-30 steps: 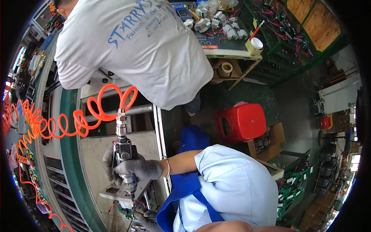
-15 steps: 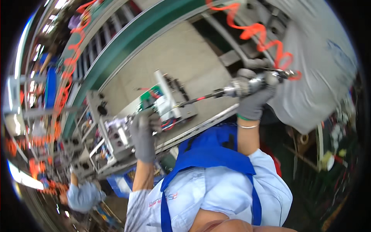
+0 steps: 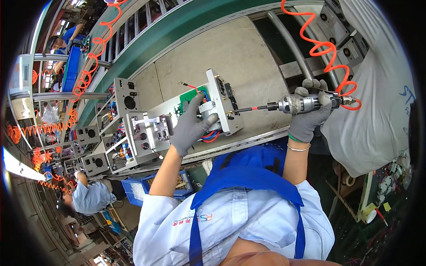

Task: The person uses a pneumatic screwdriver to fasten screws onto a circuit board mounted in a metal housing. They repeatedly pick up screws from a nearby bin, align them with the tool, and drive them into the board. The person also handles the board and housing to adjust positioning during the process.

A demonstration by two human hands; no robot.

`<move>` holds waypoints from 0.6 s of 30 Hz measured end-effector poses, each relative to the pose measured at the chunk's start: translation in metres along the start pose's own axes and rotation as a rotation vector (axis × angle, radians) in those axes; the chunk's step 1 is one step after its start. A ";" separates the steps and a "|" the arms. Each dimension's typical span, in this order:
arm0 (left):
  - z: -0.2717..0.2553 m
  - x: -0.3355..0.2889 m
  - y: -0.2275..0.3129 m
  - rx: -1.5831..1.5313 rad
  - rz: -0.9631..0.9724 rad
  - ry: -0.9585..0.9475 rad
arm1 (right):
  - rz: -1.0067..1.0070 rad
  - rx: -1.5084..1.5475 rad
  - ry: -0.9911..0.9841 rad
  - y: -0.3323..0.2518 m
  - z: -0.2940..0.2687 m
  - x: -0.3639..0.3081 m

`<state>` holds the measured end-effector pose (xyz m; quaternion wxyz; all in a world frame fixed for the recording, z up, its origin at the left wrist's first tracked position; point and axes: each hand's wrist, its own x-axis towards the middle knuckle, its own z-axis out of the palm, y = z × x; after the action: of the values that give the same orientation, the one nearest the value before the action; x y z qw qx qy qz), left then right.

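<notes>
In my grey-gloved right hand (image 3: pixel 308 120) is an air screwdriver (image 3: pixel 304 104), held level with its long bit pointing left. The bit's tip is at the outer face of a white upright metal panel (image 3: pixel 218 98), beside a small brass-coloured part; whether it touches a screw I cannot tell. This panel stands at the end of an open metal chassis on the bench. My gloved left hand (image 3: pixel 191 128) grips a pale block behind the panel, thumb and fingers to either side. Next to its fingertips lie a green circuit board (image 3: pixel 187 100) and a red cable. Red and blue wires (image 3: pixel 210 136) show below the panel.
An orange coiled hose (image 3: pixel 330 48) runs from above to the driver's rear. More metal units (image 3: pixel 126 98) line the bench at left. Blue bins (image 3: pixel 133 188) with small parts sit below the bench edge. Grey cloth (image 3: pixel 368 128) hangs at right. Other people work at far left.
My left hand has moved right, from the chassis's near side onto the block behind the panel. The chassis, driver and right hand appear further right in view.
</notes>
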<state>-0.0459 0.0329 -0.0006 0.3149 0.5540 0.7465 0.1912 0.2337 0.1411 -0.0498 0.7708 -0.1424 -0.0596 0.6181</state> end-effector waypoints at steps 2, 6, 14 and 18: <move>-0.001 0.006 0.000 0.019 0.048 -0.062 | -0.006 -0.007 0.003 0.000 -0.002 0.001; -0.005 0.013 -0.006 0.087 0.132 -0.114 | 0.007 -0.039 0.009 0.003 0.005 0.001; 0.008 -0.009 -0.025 -0.147 0.116 -0.026 | -0.039 -0.617 0.107 0.024 -0.025 -0.008; -0.005 -0.013 -0.002 -0.060 0.172 -0.013 | 0.120 -0.876 0.056 0.066 -0.027 -0.012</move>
<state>-0.0481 0.0202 0.0056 0.3187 0.6078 0.6879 0.2362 0.1761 0.1388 -0.0941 0.6018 -0.4755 -0.2868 0.5740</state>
